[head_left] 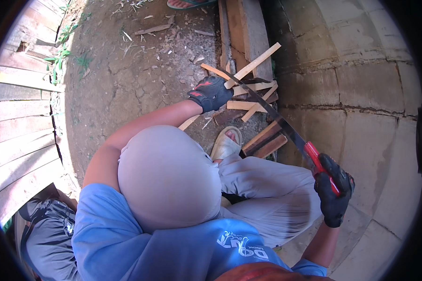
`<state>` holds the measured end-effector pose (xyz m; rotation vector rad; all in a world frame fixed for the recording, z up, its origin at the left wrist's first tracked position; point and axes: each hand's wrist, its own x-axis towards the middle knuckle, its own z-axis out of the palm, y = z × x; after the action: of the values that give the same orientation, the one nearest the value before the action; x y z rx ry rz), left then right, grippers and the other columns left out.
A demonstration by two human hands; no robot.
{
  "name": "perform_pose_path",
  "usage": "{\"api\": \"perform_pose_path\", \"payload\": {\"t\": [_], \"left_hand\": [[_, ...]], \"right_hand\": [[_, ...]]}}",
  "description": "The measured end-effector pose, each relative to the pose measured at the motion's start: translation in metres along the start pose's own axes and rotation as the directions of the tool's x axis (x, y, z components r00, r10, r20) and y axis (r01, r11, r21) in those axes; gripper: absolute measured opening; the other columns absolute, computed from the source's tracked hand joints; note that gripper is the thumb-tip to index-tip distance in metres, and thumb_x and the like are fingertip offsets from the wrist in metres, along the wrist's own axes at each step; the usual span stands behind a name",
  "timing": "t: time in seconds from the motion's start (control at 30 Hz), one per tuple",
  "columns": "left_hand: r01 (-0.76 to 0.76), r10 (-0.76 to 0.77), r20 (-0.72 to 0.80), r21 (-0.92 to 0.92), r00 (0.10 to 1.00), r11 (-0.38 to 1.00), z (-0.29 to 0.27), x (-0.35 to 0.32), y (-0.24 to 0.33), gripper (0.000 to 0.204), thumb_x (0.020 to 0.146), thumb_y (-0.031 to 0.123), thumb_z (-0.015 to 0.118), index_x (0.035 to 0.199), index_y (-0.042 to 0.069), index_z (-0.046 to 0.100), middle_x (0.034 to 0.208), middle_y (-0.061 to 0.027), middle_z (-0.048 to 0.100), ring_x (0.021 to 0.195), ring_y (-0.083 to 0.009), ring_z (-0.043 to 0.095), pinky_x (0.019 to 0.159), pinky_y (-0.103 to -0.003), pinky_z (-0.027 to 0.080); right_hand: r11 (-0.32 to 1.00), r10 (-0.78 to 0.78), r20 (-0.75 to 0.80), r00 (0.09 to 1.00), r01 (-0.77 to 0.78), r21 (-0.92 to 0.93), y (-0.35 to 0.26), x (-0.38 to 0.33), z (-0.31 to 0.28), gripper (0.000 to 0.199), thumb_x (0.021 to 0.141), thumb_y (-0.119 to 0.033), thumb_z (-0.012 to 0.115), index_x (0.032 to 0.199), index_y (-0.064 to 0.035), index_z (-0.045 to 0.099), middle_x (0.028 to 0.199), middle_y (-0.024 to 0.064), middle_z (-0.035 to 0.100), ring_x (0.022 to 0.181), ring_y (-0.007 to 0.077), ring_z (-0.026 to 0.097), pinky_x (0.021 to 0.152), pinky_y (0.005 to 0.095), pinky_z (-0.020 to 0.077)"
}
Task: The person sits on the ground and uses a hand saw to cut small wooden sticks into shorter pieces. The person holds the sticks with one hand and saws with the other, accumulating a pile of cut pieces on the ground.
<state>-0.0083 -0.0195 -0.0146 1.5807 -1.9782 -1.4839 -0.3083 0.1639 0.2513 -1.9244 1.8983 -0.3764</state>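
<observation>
My right hand (334, 189), in a black glove, is wrapped round the red handle of a handsaw (286, 127). Its long dark blade reaches up and left, narrowing toward the tip, across several wood strips; I cannot make out the teeth. My left hand (212, 93), in a black glove with red marks, is closed at the blade's far end, by a thin orange-lit wood strip (214, 70). The fingers are partly hidden, but they seem to grip that strip. Just right of them a pale wood strip (255, 64) slants up under or beside the blade.
More cut strips (246, 106) lie piled beside thick timber beams (255, 35). Short brown blocks (266, 140) rest near my sandalled foot (229, 140). A block wall (361, 89) rises at right, a board fence (18, 112) at left. Another person's foot (187, 3) shows at the top.
</observation>
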Motion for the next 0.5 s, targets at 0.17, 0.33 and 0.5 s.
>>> {"api": "perform_pose_path", "payload": {"t": [0.17,0.33,0.5], "left_hand": [[-0.190,0.214,-0.157,0.153,0.964,0.970,0.017,0.012,-0.034,0.041,0.100,0.039,0.057,0.112,0.003,0.074,0.096,-0.0257,0.074,0.091,-0.0449,0.072,0.079,-0.055,0.056],[-0.154,0.174,-0.142,0.140,0.975,0.978,0.026,0.016,-0.034,0.040,0.099,0.035,0.056,0.121,0.006,0.072,0.101,-0.0261,0.073,0.095,-0.0451,0.072,0.084,-0.054,0.056],[-0.204,0.248,-0.181,0.232,0.952,0.951,0.038,0.024,-0.049,0.039,0.100,0.038,0.058,0.115,0.005,0.073,0.098,-0.0242,0.074,0.090,-0.0449,0.072,0.079,-0.056,0.056]], "right_hand": [[0.999,0.041,0.022,0.999,-0.041,0.011,-0.033,0.026,-0.011,0.033,0.092,-0.006,0.073,0.124,-0.0036,0.078,0.099,0.0111,0.081,0.067,0.0169,0.070,0.073,0.0336,0.0568],[0.983,0.146,0.061,0.987,-0.152,0.100,-0.040,0.037,-0.008,0.033,0.094,-0.008,0.072,0.125,-0.0021,0.077,0.099,0.0121,0.081,0.068,0.0171,0.070,0.074,0.0323,0.0570],[0.998,-0.057,0.037,0.998,0.056,0.030,-0.052,0.052,0.008,0.032,0.095,-0.010,0.072,0.127,-0.0027,0.077,0.105,0.0141,0.081,0.084,0.0205,0.077,0.081,0.0337,0.0589]]}}
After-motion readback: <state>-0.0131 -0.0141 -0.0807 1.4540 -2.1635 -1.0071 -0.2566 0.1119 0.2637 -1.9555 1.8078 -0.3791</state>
